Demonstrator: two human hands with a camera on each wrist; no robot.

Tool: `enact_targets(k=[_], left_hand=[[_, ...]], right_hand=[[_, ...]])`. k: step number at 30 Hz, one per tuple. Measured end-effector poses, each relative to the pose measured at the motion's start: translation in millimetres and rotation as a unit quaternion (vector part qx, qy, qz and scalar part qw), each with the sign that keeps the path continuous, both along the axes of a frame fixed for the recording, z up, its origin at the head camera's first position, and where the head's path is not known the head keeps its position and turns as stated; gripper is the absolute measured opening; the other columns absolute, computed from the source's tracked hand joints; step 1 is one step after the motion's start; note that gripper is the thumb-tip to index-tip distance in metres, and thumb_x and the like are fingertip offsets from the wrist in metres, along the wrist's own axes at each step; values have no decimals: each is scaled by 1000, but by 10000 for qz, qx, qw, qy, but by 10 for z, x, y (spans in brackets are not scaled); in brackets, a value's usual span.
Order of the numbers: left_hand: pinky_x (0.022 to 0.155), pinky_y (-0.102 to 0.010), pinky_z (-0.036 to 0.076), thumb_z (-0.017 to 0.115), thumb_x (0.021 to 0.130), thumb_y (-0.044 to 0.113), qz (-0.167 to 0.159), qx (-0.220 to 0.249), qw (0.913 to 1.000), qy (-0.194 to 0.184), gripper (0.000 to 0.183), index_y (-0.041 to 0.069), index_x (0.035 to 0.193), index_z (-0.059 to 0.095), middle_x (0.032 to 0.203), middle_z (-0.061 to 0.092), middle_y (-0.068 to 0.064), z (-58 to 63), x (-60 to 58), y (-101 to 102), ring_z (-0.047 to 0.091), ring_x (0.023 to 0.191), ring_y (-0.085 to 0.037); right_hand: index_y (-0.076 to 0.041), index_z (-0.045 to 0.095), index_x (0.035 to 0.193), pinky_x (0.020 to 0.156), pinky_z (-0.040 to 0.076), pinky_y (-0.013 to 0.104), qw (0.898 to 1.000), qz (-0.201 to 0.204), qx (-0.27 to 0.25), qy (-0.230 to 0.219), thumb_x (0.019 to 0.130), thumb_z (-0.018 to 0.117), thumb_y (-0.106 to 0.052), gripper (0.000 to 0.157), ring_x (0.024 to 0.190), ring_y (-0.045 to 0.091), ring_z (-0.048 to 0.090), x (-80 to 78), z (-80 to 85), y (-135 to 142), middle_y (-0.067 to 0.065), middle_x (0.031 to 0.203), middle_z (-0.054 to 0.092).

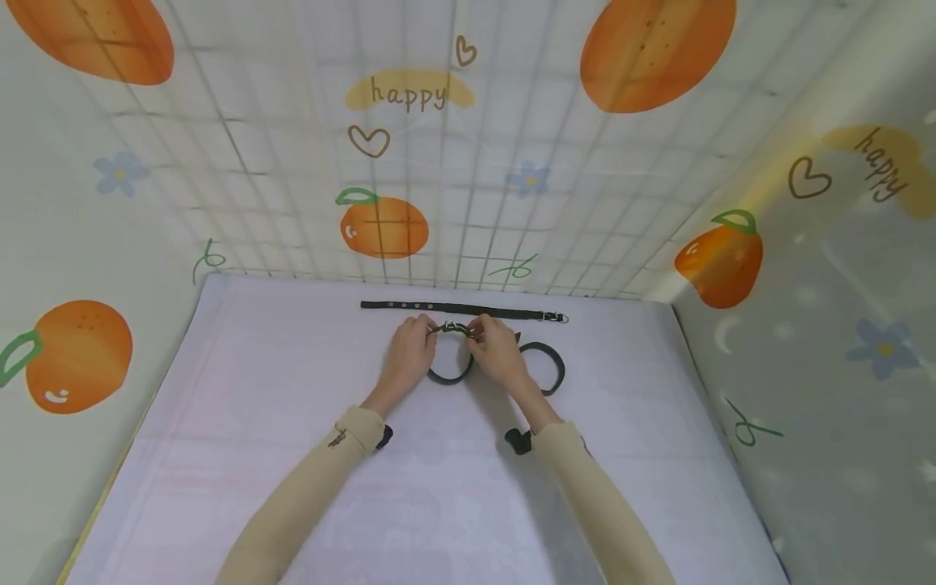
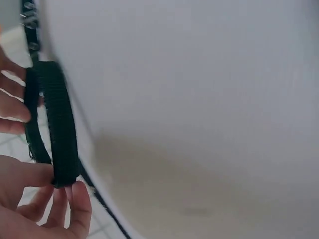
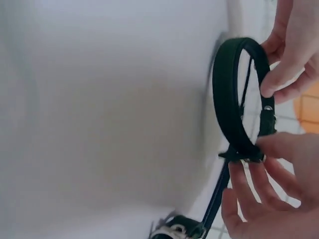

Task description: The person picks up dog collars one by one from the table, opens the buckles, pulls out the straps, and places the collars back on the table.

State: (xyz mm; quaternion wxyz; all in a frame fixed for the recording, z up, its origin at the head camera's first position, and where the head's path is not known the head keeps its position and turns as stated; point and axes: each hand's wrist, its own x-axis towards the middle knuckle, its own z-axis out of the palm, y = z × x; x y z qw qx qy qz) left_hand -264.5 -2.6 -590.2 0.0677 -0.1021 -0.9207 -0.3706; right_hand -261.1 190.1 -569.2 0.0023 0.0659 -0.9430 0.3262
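Note:
A dark green collar point(image 1: 450, 382), bent into a loop, stands on edge between my two hands. My left hand point(image 1: 408, 354) pinches its left side between thumb and fingers, close to the metal buckle point(image 1: 452, 326) at the top. On the other side, the thumb and fingers of my right hand point(image 1: 499, 354) grip the band. The right wrist view shows a metal-rimmed hole point(image 3: 268, 108) in the strap between the two hands. A second looped collar point(image 1: 561, 370) lies just right of my right hand, partly hidden by it.
Beyond my hands a third collar point(image 1: 453, 308) lies stretched out flat, with eyelets at its left end and a buckle and ring at its right. All rest on a white table point(image 1: 292, 341). Printed curtains point(image 1: 468, 162) rise behind and at both sides.

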Motion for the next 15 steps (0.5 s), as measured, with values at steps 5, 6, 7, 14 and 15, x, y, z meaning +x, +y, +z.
enact_targets(k=[5, 6, 7, 14, 15], left_hand=[[79, -40, 54, 64, 107, 7, 181, 281, 9986, 402, 11, 3, 117, 67, 109, 76, -17, 98, 294, -23, 67, 93, -33], [77, -39, 53, 64, 106, 6, 202, 329, 9980, 496, 11, 3, 117, 66, 108, 77, -17, 117, 360, -33, 66, 90, -33], [75, -38, 51, 64, 107, 6, 218, 391, 9975, 546, 11, 3, 117, 65, 109, 78, -17, 146, 430, -43, 65, 89, -33], [75, -30, 48, 62, 109, 10, 157, 739, 9958, 516, 18, 9, 127, 61, 116, 78, -13, 357, 911, -120, 60, 87, -24], [76, -30, 49, 63, 109, 11, 121, 806, 9955, 482, 20, 10, 129, 61, 115, 77, -12, 396, 980, -131, 61, 87, -22]], right_hand=[[-2, 65, 126, 86, 67, 40, 9973, 29, -512, 526, 105, 70, -11, 23, 104, 34, 78, 270, 27, -66, 20, 120, 69], [-2, 65, 126, 86, 67, 39, 9962, 37, -613, 611, 105, 70, -11, 23, 103, 33, 79, 336, 42, -82, 19, 120, 68], [-3, 65, 126, 86, 68, 38, 9949, 55, -737, 692, 105, 71, -10, 23, 104, 33, 79, 406, 63, -97, 18, 120, 68], [-10, 70, 122, 88, 68, 36, 9800, 60, -1404, 1411, 101, 77, -11, 22, 104, 26, 78, 907, 273, -150, 11, 117, 69], [-10, 71, 122, 88, 67, 36, 9779, 59, -1462, 1494, 100, 78, -11, 23, 104, 25, 78, 978, 317, -154, 10, 116, 70]])
